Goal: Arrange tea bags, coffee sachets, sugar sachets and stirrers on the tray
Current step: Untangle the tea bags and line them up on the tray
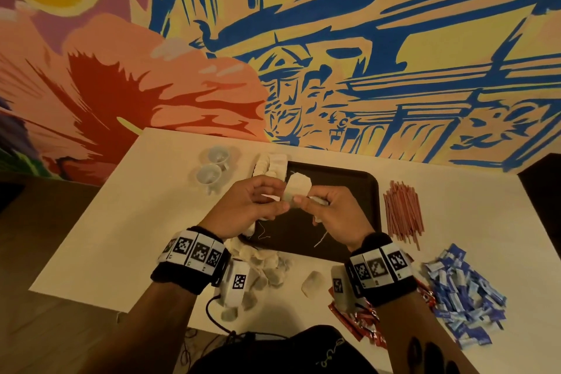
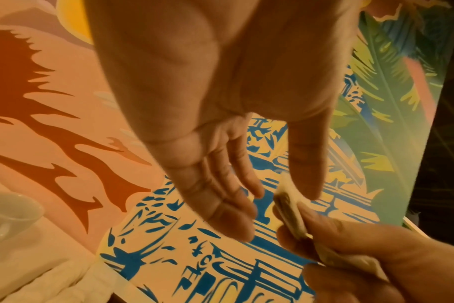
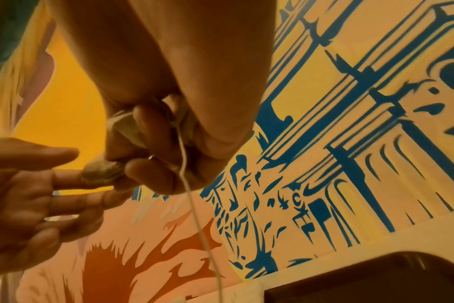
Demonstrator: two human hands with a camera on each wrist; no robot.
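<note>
Two hands up over the tray (image 1: pixel 361 188), both busy with tea bags. My right hand (image 1: pixel 332 214) has its fingers curled around a small bunch of tea bags (image 3: pixel 122 127), thumb and fingertips pinching the top one (image 1: pixel 297 188) so it stands up between my hands, with a string (image 3: pixel 192 205) dangling down from the bunch. My left hand (image 1: pixel 247 206) is right beside it, fingers straight and relaxed, thumb tip close to that same bag; can't tell if it's actually touching.

Down on the white table (image 1: pixel 121 222) there's a row of tea bags (image 1: pixel 270 164) along the tray's left edge and a loose pile of tea bags (image 1: pixel 261 267) near my left wrist. Stirrers (image 1: pixel 403 212) sit in a bundle just right of the tray, blue sugar sachets (image 1: pixel 464 291) heaped further right, red coffee sachets (image 1: pixel 358 322) under my right wrist. Two white cups (image 1: pixel 212 167) stand off to the left.
</note>
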